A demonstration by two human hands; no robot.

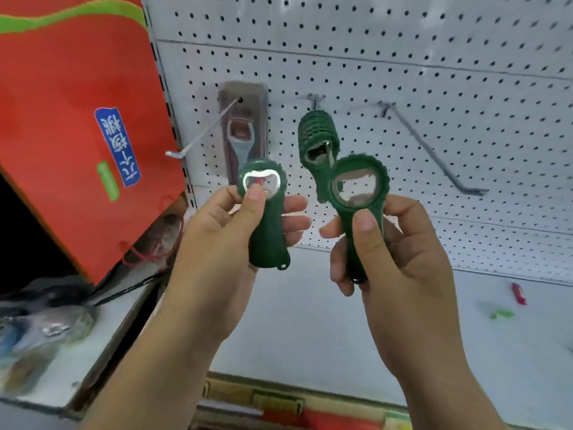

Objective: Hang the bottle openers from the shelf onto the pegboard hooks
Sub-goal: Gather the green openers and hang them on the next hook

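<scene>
My left hand (217, 243) grips a dark green bottle opener (268, 237) upright, the thumb lying on its metal mouth. My right hand (393, 259) holds a second green bottle opener (344, 209) with a round metal ring, thumb pressed on the handle. Both are held up in front of the white pegboard (403, 57). Just behind the right opener, several green openers (316, 135) hang stacked on the middle hook (315, 99). A carded grey opener (240, 131) hangs on the left hook (198, 138). The right hook (434, 147) is bare.
A red paper bag (77, 119) with a blue label stands at the left. The white shelf (310, 321) lies below my hands, with a small red item (518, 293) and a green item (500, 314) at its right. Blurred packaged goods (37, 330) lie on the lower left shelf.
</scene>
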